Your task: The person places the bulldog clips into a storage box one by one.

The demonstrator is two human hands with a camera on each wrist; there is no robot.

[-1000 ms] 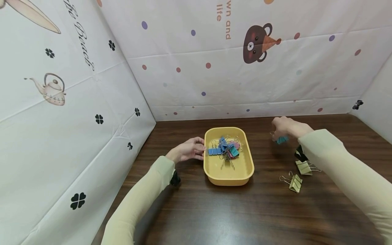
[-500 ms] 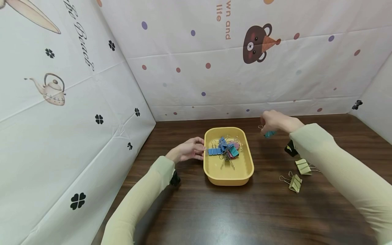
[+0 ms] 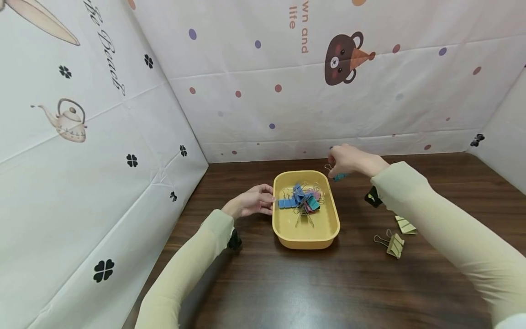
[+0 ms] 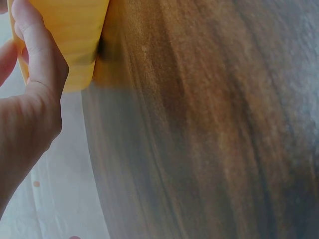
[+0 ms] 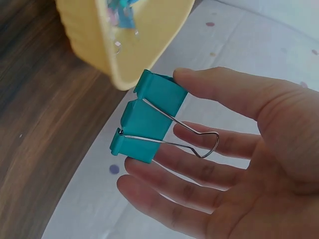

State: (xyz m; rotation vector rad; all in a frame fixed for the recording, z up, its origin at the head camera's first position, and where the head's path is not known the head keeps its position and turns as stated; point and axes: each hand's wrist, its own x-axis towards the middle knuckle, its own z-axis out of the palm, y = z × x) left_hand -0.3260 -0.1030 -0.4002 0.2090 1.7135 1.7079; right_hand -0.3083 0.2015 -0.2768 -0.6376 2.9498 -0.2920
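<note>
My right hand (image 3: pixel 349 160) pinches a teal binder clip (image 5: pixel 154 117) by its body, the thumb at one end and fingertips at the other. One wire handle points toward the palm. This hand is beyond the back right corner of a yellow plastic tray (image 3: pixel 306 234). Inside the tray lies a heap of blue, teal and pink binder clips (image 3: pixel 302 196), with one blue clip at its left side. At the tray's left rim, my left hand (image 3: pixel 255 200) holds the edge with thumb and fingers; the left wrist view shows only part of this grip.
Two yellow-green binder clips lie on the dark wood table (image 3: pixel 263 283) right of the tray: a near clip (image 3: pixel 395 246) and a farther clip (image 3: pixel 406 225), partly hidden by my right forearm. White patterned sheets (image 3: pixel 246 105) stand behind and to the left.
My right hand has travelled left and slightly back toward the tray with the teal binder clip held. The left hand and tray stay in place.
</note>
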